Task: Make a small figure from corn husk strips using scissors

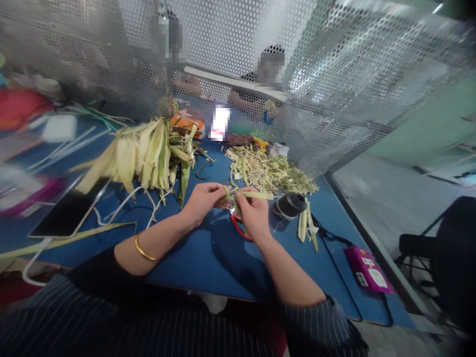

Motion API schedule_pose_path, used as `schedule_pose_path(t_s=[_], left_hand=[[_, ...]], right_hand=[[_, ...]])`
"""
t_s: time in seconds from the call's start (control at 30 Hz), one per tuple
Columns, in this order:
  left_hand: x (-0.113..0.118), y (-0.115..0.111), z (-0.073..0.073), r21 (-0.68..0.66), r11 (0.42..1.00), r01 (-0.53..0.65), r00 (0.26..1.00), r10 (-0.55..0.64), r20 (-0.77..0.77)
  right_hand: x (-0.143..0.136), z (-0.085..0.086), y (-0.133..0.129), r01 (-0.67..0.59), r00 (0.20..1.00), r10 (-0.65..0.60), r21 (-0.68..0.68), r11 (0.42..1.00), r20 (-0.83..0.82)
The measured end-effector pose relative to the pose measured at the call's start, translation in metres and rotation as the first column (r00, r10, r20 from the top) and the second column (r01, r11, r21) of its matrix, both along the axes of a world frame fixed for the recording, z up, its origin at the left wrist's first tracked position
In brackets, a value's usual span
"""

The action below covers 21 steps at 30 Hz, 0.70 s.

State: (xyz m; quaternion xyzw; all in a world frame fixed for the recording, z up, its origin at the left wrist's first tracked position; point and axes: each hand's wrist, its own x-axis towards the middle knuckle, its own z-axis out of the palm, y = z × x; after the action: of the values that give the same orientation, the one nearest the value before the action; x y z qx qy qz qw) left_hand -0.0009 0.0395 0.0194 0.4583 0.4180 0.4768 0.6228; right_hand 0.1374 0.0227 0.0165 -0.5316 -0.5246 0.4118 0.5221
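Over the middle of the blue table, my left hand [204, 199] and my right hand [253, 210] are close together, fingertips almost touching. My left fingers pinch one end of a small pale-green corn husk piece [226, 194]. Between my right thumb and fingers is a strip of corn husk [265, 196], its flat end sticking out to the right. How the two parts join is hidden by the fingers. Red-handled scissors [238, 227] lie under my right hand, partly covered. A black spool of thread [289, 206] is just to the right.
A heap of corn husks [143, 153] lies back left, shredded husk [267, 168] back right. Loose strips [307, 223] rest beside the spool. A tablet [70, 208] and white cable [126, 201] are left, a purple box [369, 270] right. A perforated screen [230, 44] borders the table, people behind it.
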Motion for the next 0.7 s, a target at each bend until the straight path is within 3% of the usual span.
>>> schedule_pose_path(t_s=[0.13, 0.33, 0.43, 0.7], left_hand=[[-0.001, -0.002, 0.004, 0.012, 1.0, -0.007, 1.0, 0.007, -0.022], [-0.001, -0.004, 0.008, 0.015, 0.994, 0.11, 0.993, -0.11, 0.052], [0.001, -0.005, 0.005, 0.051, 0.996, 0.078, 0.997, -0.079, 0.017], [0.0, -0.003, 0.003, -0.058, 0.998, -0.04, 0.996, 0.045, 0.083]], right_hand=[[-0.001, 0.004, -0.001, 0.019, 1.0, -0.019, -0.003, 1.0, -0.024], [0.0, 0.007, -0.001, 0.053, 0.999, -0.054, 0.028, 0.998, 0.009], [0.0, 0.004, 0.0, 0.047, 0.999, -0.048, 0.033, 0.998, 0.006], [0.0, -0.005, 0.004, -0.119, 0.927, 0.025, -0.229, 0.966, -0.374]])
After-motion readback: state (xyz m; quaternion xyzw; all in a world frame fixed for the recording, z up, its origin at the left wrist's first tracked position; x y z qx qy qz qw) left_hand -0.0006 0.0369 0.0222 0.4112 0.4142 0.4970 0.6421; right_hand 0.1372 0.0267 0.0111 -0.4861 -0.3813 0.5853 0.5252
